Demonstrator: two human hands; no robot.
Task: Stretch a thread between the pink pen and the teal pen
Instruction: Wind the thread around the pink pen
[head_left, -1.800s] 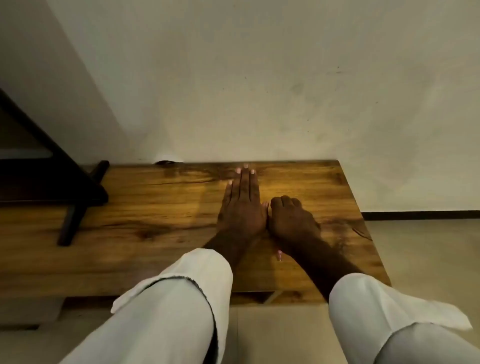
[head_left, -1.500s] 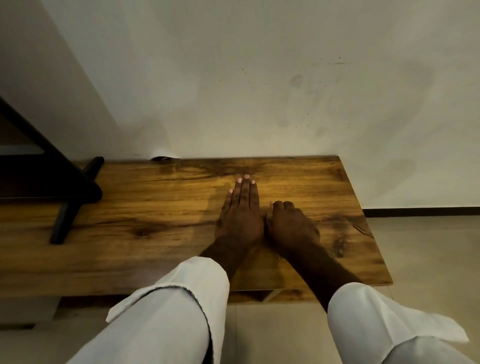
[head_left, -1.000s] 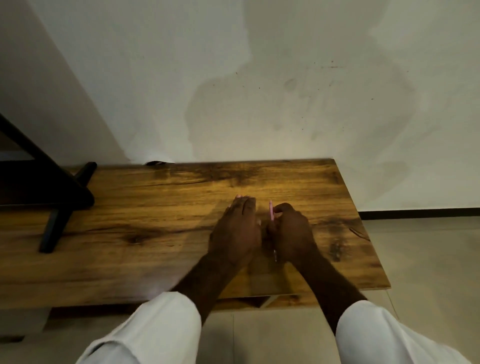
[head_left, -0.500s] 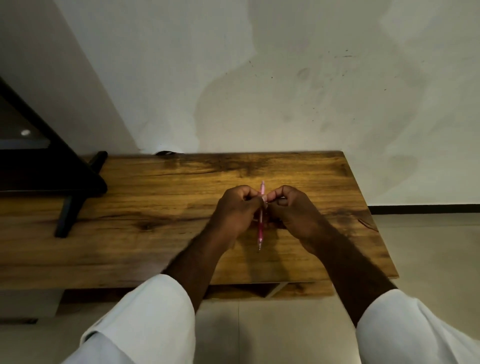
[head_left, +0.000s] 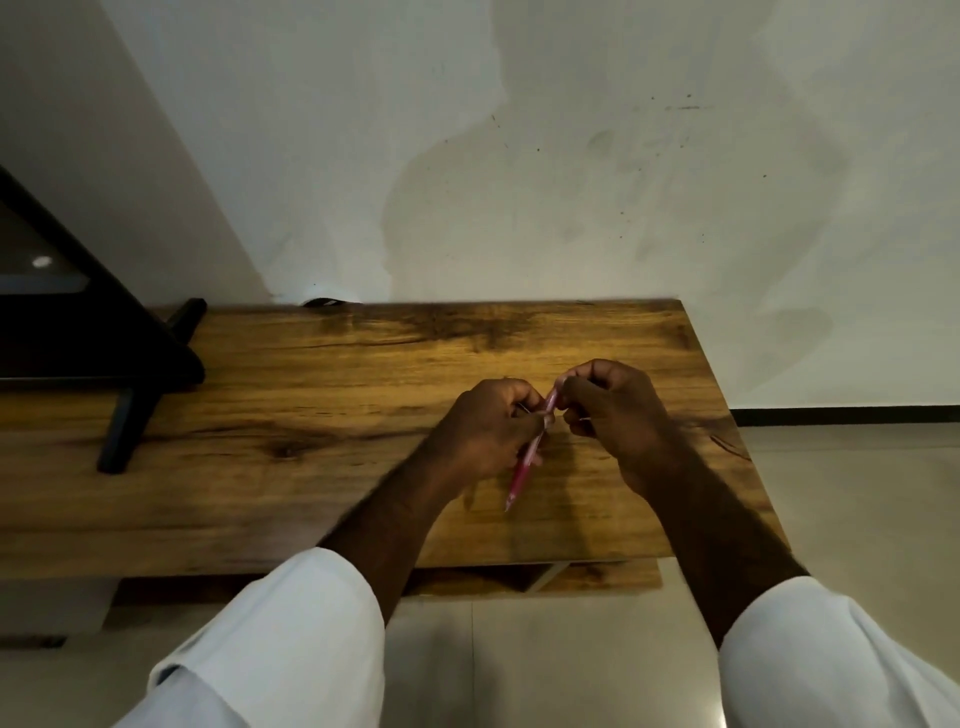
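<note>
Since the moment before, both hands had drifted a little to the right over the bench, and the slim pink plastic pen (head_left: 525, 462) had tipped from nearly straight to a slant, its upper end leaning right and away, its pointed tip aimed down and toward the person. That pen was held in the air above the wood, between the two hands, with its lower half sticking out below the left hand (head_left: 488, 431). This hand was curled around the middle of the barrel, fingers folded in. The right hand (head_left: 613, 410) was clenched too, its fingertips pinched at the pen's upper end, just beside the left thumb, so the two hands nearly touched there. Whether any thread ran between those fingers I could not tell; it was too fine and the spot too blurred. No teal pen showed from where I stood.

Both forearms were bare up to loose white sleeves (head_left: 291, 639) pushed back near the elbows. Beneath them lay the long brown wooden bench (head_left: 322, 395) with dark grain streaks, its right end near the hands. A thin reddish strand (head_left: 730, 448) lay on the wood close to that right edge. On the bench's left part stood a black angled stand (head_left: 124, 415). Behind was a stained whitish wall (head_left: 519, 182), and below, pale floor tiles (head_left: 519, 665).
</note>
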